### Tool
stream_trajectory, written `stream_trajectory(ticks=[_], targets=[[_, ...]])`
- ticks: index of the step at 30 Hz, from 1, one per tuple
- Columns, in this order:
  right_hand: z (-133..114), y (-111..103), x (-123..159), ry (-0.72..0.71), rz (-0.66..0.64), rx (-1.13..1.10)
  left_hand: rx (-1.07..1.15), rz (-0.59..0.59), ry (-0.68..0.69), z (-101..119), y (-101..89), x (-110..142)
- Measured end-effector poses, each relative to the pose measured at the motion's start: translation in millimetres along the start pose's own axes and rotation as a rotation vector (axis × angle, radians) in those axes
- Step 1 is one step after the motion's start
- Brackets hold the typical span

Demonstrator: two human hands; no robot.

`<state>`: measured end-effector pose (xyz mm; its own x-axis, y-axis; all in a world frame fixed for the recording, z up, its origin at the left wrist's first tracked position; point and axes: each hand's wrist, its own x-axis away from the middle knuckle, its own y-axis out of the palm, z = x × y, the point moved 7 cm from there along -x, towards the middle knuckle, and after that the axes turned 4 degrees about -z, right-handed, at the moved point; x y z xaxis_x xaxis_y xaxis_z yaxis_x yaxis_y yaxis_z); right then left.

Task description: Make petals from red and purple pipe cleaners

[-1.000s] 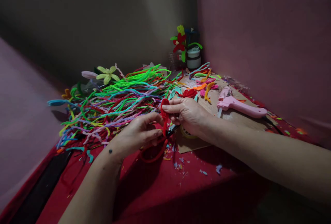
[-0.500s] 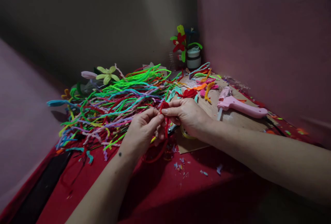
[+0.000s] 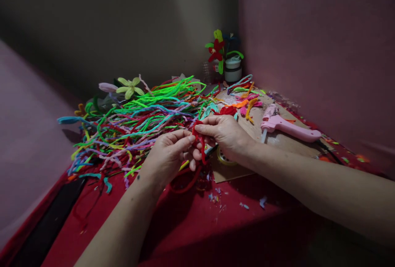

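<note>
A red pipe cleaner [image 3: 203,147] is pinched between my two hands over the front of the table. My left hand [image 3: 169,149] grips it with thumb and forefinger, the other fingers curled below. My right hand [image 3: 224,133] pinches its upper bend from the right. One red end hangs between the hands, and a longer red loop [image 3: 185,189] droops under my left hand. Just beyond my right hand lies a bundle of red petals [image 3: 226,111] beside pale teal loops [image 3: 210,110]. A yellow roll of tape [image 3: 222,158] shows partly beneath my right hand.
A heap of coloured pipe cleaners [image 3: 148,112] spreads to the left. On the right, a pink glue gun [image 3: 288,128] rests on a cardboard sheet [image 3: 247,133]. Finished flowers [image 3: 216,50] and a lidded pot [image 3: 233,69] stand at the back. Scraps dot the red cloth [image 3: 191,234].
My right hand has shifted slightly up, and the hands have parted a little at the pinch. The hanging red end has swung a bit to the right. The whole view has shifted slightly.
</note>
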<state>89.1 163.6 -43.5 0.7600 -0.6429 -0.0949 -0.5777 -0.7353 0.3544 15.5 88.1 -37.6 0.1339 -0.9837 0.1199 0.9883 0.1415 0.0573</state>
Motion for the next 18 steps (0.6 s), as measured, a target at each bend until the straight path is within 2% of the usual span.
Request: stream_trajectory(ticks=[2, 6, 14, 18], targets=[[-2.0, 2.2, 0.8, -0.018, -0.027, 0.004, -0.032, 0.015, 0.031, 2.2, -1.0, -0.2], [-3.9, 1.5, 1.7, -0.02, 0.0, 0.032, -0.075, 0.071, 0.082, 4.0, -2.3, -0.6], [-0.8, 5.7, 1.2, 0.029, -0.055, 0.125, -0.091, 0.097, 0.071, 0.6, -3.5, -0.9], [-1.6, 0.0, 0.5, 0.02, 0.011, 0.171, -0.18, 0.161, 0.069, 0.7, -7.6, -0.3]])
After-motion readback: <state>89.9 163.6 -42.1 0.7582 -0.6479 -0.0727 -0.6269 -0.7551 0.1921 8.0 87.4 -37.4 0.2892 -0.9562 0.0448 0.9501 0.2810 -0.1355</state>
